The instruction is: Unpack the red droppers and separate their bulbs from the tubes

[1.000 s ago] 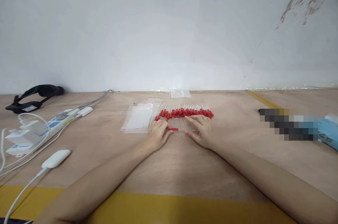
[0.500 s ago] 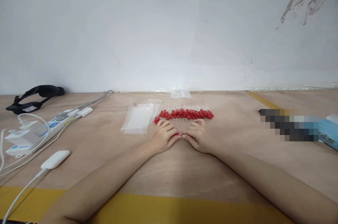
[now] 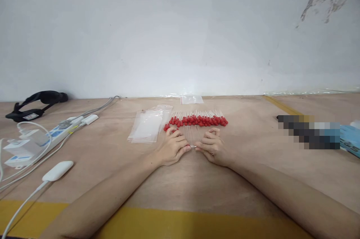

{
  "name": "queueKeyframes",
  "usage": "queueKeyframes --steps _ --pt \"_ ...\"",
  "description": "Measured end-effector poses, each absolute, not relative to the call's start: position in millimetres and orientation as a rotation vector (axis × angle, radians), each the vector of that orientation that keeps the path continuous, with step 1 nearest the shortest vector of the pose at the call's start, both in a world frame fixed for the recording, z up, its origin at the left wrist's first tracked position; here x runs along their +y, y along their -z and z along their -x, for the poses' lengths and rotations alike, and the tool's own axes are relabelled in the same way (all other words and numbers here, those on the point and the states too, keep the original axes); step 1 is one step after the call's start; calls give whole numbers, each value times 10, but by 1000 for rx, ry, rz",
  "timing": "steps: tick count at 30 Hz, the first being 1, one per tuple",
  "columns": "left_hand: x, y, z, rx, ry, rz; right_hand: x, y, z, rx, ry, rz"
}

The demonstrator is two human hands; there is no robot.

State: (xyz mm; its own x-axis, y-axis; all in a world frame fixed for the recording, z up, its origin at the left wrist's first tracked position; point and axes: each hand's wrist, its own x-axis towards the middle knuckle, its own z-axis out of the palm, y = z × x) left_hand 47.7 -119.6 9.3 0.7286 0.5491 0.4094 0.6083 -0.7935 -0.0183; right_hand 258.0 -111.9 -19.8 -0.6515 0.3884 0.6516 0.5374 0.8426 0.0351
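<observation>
Progress, left to right. On the bench [image 3: 197, 186], left side, your clear zip bags [image 3: 146, 126] lie flat and overlapping; no red heads show inside them. Your left hand [image 3: 174, 148] pinches the left end of a thin rod [image 3: 193, 146] between thumb and fingers. Beyond it, a long row of red-headed sticks [image 3: 197, 120] appears finished. Several clear rods [image 3: 191, 133] without visible heads lie between your hands, presumably remaining work. Your right hand [image 3: 214, 148] pinches the held rod's right end, its outer fingers curled. Judged partway; whether the held piece carries a red head cannot be told, your fingers covering both ends.

Orientation, left to right. The row's heads face near, toward you, pale stems far; long axes run roughly near-far, slightly fanned. The held rod bridges the gap just near of the loose ones, long axis left-right, apparently level. The loose rods run near-far, crosswise to it.
</observation>
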Motion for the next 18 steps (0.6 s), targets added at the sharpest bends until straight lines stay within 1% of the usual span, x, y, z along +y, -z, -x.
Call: queueKeyframes --steps 7,11,14,18 --pt "-1193 -65 -447 -910 625 2786 -1121 183 -2619 -2356 350 590" --pt "-1173 -27 -379 -901 636 2789 -1109 189 -2666 -2376 327 596" --pt "-1122 -40 -260 -1021 738 2752 -1046 207 -2758 -2317 299 714" --pt "-984 -125 -100 -1354 1012 2624 -918 241 -2808 -2065 261 1018"
